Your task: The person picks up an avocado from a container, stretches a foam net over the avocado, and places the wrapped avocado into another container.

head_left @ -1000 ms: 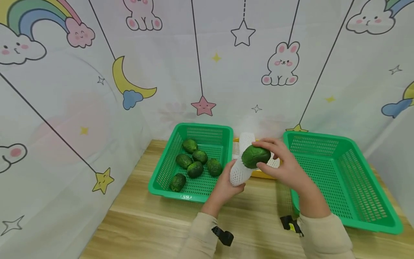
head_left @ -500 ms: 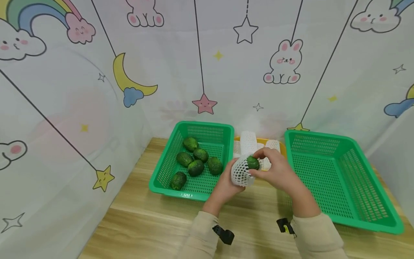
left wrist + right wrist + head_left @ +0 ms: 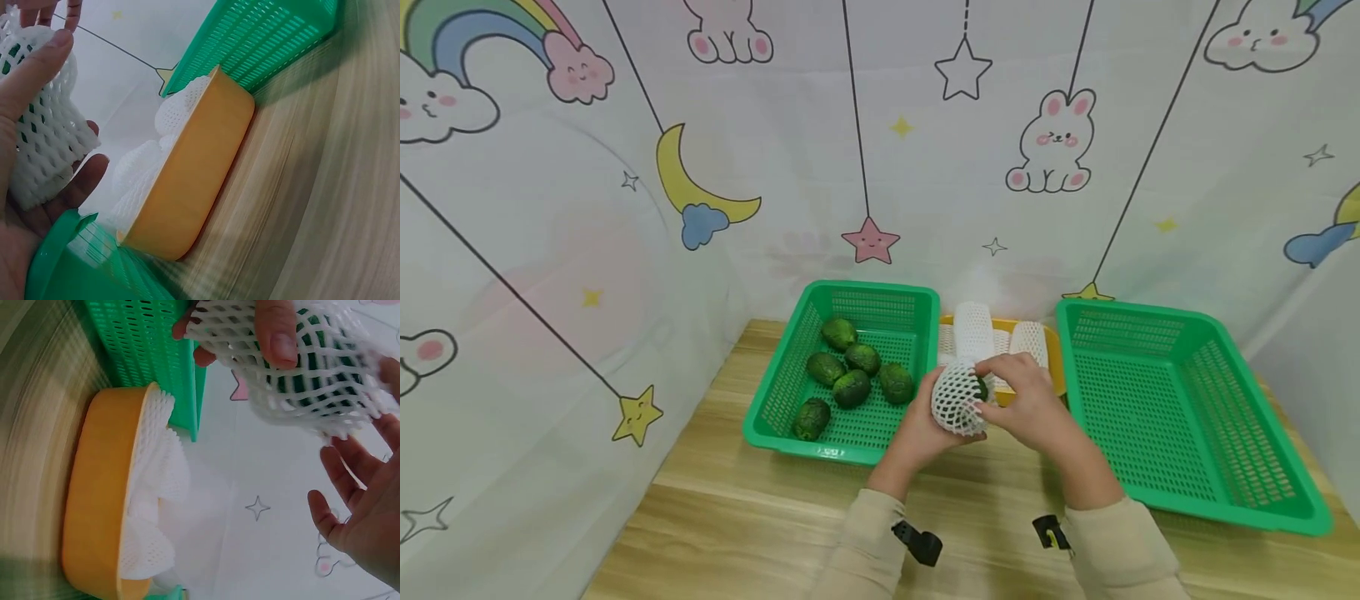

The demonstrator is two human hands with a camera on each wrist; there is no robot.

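Note:
A white foam net sleeve (image 3: 957,402) surrounds a dark green avocado (image 3: 982,388), whose skin shows through the mesh in the right wrist view. My left hand (image 3: 923,429) grips the sleeve from the left, its thumb across the mesh in the left wrist view. At the sleeve's right end, my right hand (image 3: 1028,410) pinches the net's edge by the avocado's tip; its other fingers are spread loosely in the right wrist view. Several bare avocados (image 3: 852,389) lie in the left green basket (image 3: 760,423).
Behind the hands stands a yellow-orange bin (image 3: 194,169) with several white foam nets (image 3: 1028,340) in it. A second green basket (image 3: 1180,417) is on the right of the wooden table (image 3: 737,508). A printed white curtain (image 3: 805,167) hangs at the back.
The avocado has gone from outside the foam net into it, pushed leftward by my right hand. The net has widened around it, while my left hand stayed about in place.

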